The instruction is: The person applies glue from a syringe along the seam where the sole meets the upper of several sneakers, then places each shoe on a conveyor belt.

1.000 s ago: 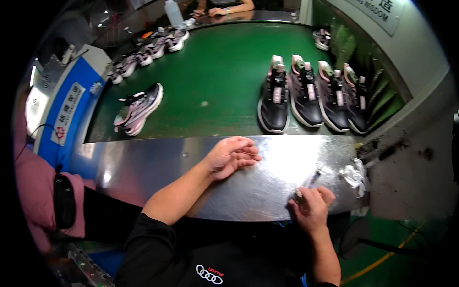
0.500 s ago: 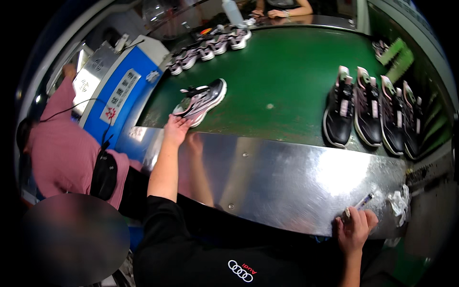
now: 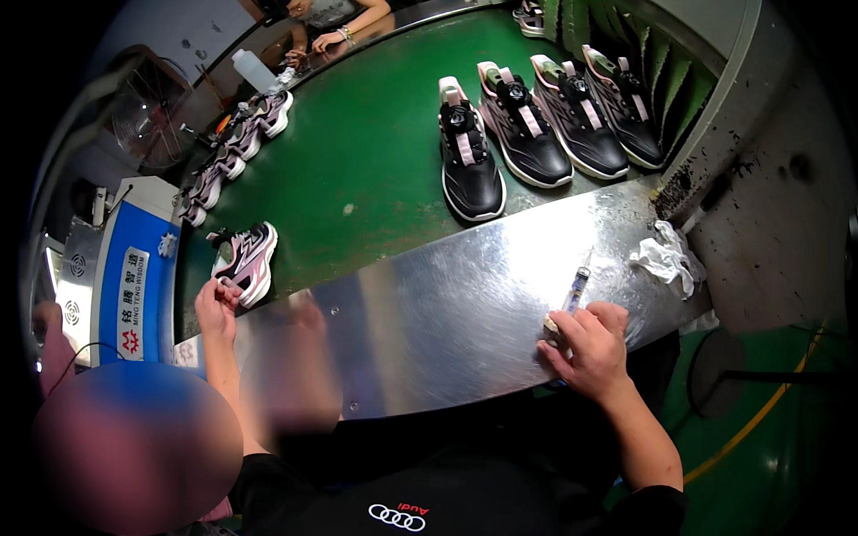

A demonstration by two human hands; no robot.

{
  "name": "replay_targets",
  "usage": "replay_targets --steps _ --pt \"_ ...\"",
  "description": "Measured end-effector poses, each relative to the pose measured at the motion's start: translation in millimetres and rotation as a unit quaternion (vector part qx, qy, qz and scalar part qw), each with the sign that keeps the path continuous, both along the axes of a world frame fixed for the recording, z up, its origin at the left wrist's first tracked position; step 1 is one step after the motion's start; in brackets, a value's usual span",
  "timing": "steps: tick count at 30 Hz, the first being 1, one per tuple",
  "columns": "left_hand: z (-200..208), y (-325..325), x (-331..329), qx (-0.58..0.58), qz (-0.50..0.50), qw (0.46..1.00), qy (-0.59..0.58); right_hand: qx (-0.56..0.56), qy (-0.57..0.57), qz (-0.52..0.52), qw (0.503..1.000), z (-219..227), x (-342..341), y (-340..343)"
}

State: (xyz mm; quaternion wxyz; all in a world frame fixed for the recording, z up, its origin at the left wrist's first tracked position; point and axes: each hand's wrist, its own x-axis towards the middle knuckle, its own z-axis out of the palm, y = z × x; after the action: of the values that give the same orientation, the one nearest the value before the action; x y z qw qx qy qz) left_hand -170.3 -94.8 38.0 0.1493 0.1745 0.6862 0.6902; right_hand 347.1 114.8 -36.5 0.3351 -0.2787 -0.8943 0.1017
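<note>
At the left, a black and pink sneaker [image 3: 253, 265] with a white sole lies on the green belt near the metal edge. My left hand [image 3: 217, 308] has its fingers bent against the near end of this sneaker; the shoe hides part of the grip. Over the metal ledge, my right hand [image 3: 590, 348] is closed around a slim pen-like tube [image 3: 579, 284], its narrow tip pointing away from me. A small pale piece shows at the fingertips, too small to name.
Several black sneakers [image 3: 472, 170] stand in a row at the right of the green belt [image 3: 357, 152]. Smaller-looking sneakers [image 3: 241, 143] line its far left. Crumpled white tissue [image 3: 670, 259] lies on the metal ledge [image 3: 429, 313]. A blue-and-white machine [image 3: 134, 277] borders the left; another person's hand [image 3: 329, 40] rests at the far edge.
The view has swung to the right, so everything sits further left. My left hand stays at the sneaker, its fingers now more bent. My right hand still holds the tube.
</note>
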Motion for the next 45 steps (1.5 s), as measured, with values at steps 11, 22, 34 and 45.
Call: replay_targets --steps 11,22,34,45 --pt "12.3 -7.0 226.4 -0.109 -0.243 0.941 0.209 -0.177 0.101 0.041 0.978 3.4 0.7 -4.6" --pt "-35.2 27.7 149.5 -0.08 -0.19 0.976 -0.069 -0.461 0.265 -0.004 0.847 14.8 24.1 -14.4" --pt "-33.4 111.8 130.7 -0.111 -0.254 0.949 -0.149 -0.464 0.22 0.092 0.853 37.7 32.6 -31.7" --pt "-5.7 110.5 212.1 0.255 -0.397 0.855 -0.216 -0.51 0.334 0.322 0.725 84.5 -1.3 -25.1"
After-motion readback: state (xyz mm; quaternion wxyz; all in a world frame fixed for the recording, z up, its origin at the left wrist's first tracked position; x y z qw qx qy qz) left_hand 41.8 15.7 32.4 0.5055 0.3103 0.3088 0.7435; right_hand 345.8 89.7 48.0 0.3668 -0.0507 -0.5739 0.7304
